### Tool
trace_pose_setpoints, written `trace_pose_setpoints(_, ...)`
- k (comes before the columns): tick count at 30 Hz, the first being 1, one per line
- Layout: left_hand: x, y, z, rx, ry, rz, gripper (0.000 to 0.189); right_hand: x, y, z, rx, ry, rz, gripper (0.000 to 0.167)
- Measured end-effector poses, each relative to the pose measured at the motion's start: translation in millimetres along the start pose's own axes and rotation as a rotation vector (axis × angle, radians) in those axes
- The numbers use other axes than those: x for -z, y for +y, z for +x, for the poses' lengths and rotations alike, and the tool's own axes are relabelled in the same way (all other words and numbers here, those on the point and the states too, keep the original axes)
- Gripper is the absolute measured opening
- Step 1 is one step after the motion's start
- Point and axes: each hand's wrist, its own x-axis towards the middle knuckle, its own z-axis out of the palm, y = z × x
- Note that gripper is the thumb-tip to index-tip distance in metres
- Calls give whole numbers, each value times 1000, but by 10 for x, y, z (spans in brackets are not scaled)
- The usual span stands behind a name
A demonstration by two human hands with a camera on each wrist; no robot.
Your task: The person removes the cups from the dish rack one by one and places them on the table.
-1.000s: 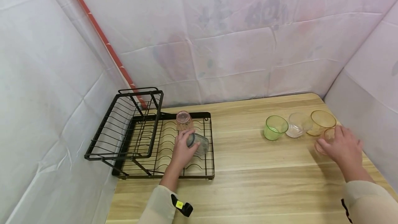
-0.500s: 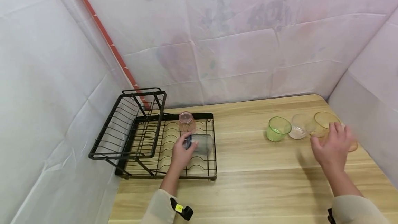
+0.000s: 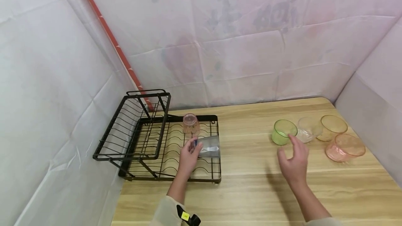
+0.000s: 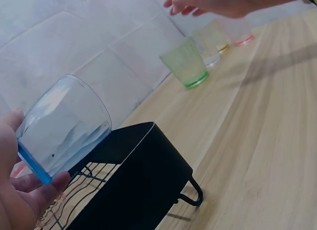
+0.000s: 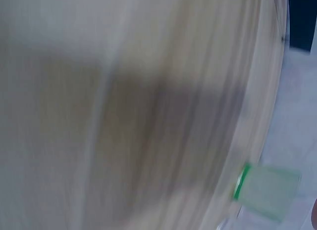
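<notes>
My left hand [image 3: 189, 156] grips a bluish clear glass [image 3: 209, 146] by its base, over the right side of the black dish rack [image 3: 201, 180]. The glass lies tilted on its side, mouth pointing right; in the left wrist view its blue base [image 4: 37, 165] sits between thumb and fingers. A pink glass [image 3: 191, 125] stands upside down at the back of the rack. Empty and with fingers apart, my right hand [image 3: 294, 163] is in the air over the table, just in front of the green glass [image 3: 283, 132].
Behind and right of the right hand stand a clear glass [image 3: 309, 128], a yellow glass [image 3: 333, 127] and a pink-orange glass [image 3: 344, 147], all mouth up. The rack's raised upper tier [image 3: 133, 125] is at the left. White sheeting [image 3: 235, 62] walls the wooden table [image 3: 251, 191].
My right hand has let go of the pink-orange glass and moved left towards the green glass. My left hand has turned the bluish glass onto its side and shifted slightly right.
</notes>
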Motion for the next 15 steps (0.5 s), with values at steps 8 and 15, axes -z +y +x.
trace_pose_setpoints(8,34,343,-177,-19,-22,-19,41,-261,-283,-239,-93,-218,59,53)
trace_pose_setpoints(15,-42,317,-191,-24,-36,-106,40,-417,-531,-306,-113,-396,130,21)
